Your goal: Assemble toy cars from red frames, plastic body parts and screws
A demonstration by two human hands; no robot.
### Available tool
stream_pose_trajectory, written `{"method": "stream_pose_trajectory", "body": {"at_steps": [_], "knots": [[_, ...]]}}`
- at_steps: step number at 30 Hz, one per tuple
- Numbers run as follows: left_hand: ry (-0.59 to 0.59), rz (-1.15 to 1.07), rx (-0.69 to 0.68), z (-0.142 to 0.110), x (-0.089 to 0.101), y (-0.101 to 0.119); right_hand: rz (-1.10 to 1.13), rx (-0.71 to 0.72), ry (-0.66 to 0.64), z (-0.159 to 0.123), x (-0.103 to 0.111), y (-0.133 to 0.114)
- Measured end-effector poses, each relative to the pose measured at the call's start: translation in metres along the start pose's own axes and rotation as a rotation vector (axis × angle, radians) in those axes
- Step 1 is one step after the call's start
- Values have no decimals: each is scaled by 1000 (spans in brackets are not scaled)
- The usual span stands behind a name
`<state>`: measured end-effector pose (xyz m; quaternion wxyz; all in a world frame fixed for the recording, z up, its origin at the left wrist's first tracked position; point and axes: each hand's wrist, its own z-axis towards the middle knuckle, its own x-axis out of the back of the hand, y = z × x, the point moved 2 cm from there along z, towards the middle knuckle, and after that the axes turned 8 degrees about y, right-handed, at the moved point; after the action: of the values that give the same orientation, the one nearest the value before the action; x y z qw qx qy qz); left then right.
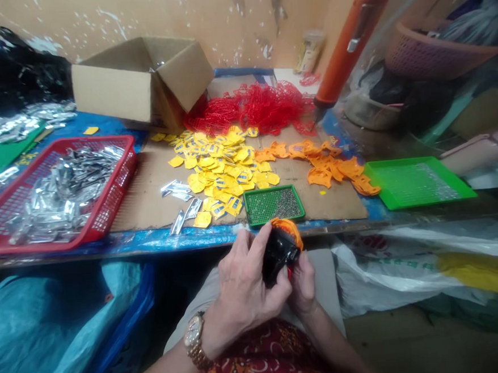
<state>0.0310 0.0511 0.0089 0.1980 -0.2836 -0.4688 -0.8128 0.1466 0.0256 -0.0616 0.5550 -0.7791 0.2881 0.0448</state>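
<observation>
Blk piece: black piece [275,257] w/ an orange part [293,229] along its far R edge, held betw. your two hands, over your lap, just this side of the surface's front edge. Small red bit [289,272] shows near your R fingers.
Axis: hard to read, partly covered; seems to run away from you, tilted a bit. Can't tell exactly.
L hand: left hand [240,278] grasps it from the L & near side, fingers over the top, thumb across the near end. Covers the most.
R hand: right hand [304,282] grips it from the R, low down, partly hidden. Neither hand is nearer; both are on it.
Sm. green tray: green tray [270,189] sits just beyond the piece, at the surface [142,243] edge, w/ tiny metal parts [288,203] mostly on its R side.
Yellow: heap of yellow pieces [226,168], behind & L of that tray; silver strips [191,209] by its L edge.
Orange: orange pieces [328,169], beyond & R of your hands.
Far L: red basket [127,181] full of metal pcs.
Back: red tangled pile [269,108], R of a carton [112,94].
Far R: bright green tray [391,182], near the orange pcs.
</observation>
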Motion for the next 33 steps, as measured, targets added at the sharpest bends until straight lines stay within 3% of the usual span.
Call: {"method": "stream_pose_trajectory", "body": {"at_steps": [10,17,28,33], "knots": [[36,-18,-8,0,-2,0,82,-8,43,2,2,3],[13,5,-6,-1,-1,2,230,-15,-60,-3,-3,2],[20,14,-8,2,1,3,148,77,-173,-3,-5,-1],[-19,27,47,3,2,5,129,95,-149,-4,-3,1]]}}
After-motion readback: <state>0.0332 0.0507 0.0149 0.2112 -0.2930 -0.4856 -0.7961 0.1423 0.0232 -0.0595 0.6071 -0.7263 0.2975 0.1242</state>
